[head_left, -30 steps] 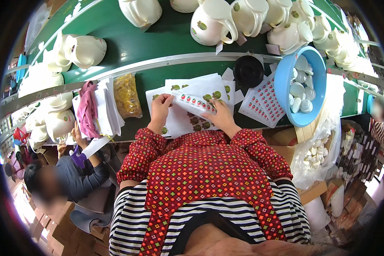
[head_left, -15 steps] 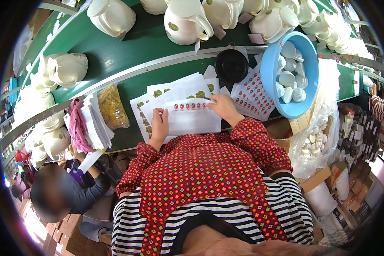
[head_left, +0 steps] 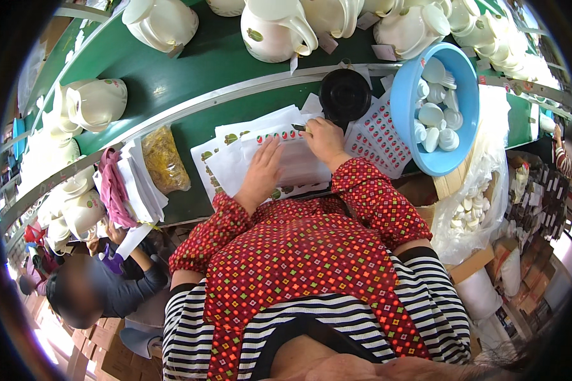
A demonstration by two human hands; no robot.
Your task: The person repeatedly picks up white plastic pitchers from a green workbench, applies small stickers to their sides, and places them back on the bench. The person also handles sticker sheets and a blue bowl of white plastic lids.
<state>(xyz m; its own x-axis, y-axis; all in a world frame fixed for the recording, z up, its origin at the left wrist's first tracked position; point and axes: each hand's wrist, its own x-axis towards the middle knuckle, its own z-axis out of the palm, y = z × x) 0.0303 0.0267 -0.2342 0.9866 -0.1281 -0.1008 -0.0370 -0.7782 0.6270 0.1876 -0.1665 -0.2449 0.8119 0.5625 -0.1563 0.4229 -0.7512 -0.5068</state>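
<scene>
The left hand (head_left: 262, 173) lies palm down, its fingers unclenched and spread on a white sheet (head_left: 302, 155), tips reaching the row of red motifs along its far edge. The right hand (head_left: 326, 140) is at the sheet's 1 o'clock, fingers pinching a slim dark tool (head_left: 299, 127) whose exact kind I cannot tell. The sheet rests before the person on green-motif sheets (head_left: 211, 168) on the green tabletop (head_left: 200, 124). From it, a black round dish (head_left: 345, 94) sits at 1 o'clock, red-motif sheets (head_left: 382, 136) at 3, a blue basin (head_left: 400, 105) of white lids (head_left: 431, 114) between 2 and 3, a yellow packet (head_left: 164, 159) at 9, and a cream pitcher (head_left: 270, 41) at 12, beyond a metal rail (head_left: 235, 90).
</scene>
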